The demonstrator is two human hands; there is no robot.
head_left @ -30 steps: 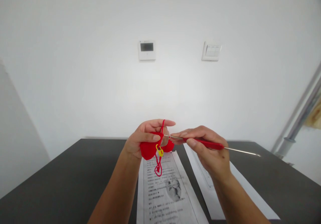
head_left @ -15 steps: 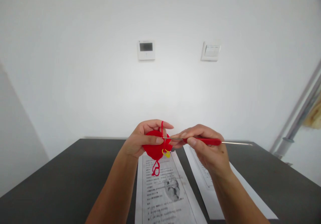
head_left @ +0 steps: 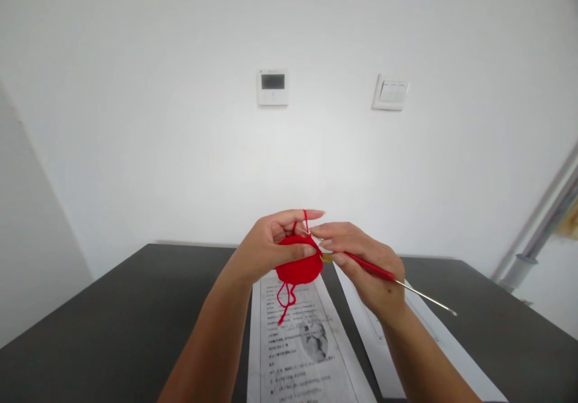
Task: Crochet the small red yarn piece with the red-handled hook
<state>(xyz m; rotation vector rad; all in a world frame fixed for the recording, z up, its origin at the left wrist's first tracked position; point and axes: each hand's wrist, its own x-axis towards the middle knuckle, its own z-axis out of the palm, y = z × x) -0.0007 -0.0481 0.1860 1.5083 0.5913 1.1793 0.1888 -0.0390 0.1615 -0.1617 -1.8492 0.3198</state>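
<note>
My left hand is closed on a small round red crochet piece, held up above the table, with red yarn running over its forefinger. A loose yarn tail dangles below the piece. My right hand grips a red-handled crochet hook; its metal tip is at the top edge of the piece and its steel back end points down to the right. A bit of a yellow stitch marker peeks out at the piece's right edge.
Two printed paper sheets lie on the dark table: one under the hands, one to the right. A white wall with a thermostat and a switch stands behind. A metal pole rises at right.
The red piece has turned, so the yellow marker swung from the front to the right edge. The hook's back end dropped lower and its tip rose toward the top of the piece.
</note>
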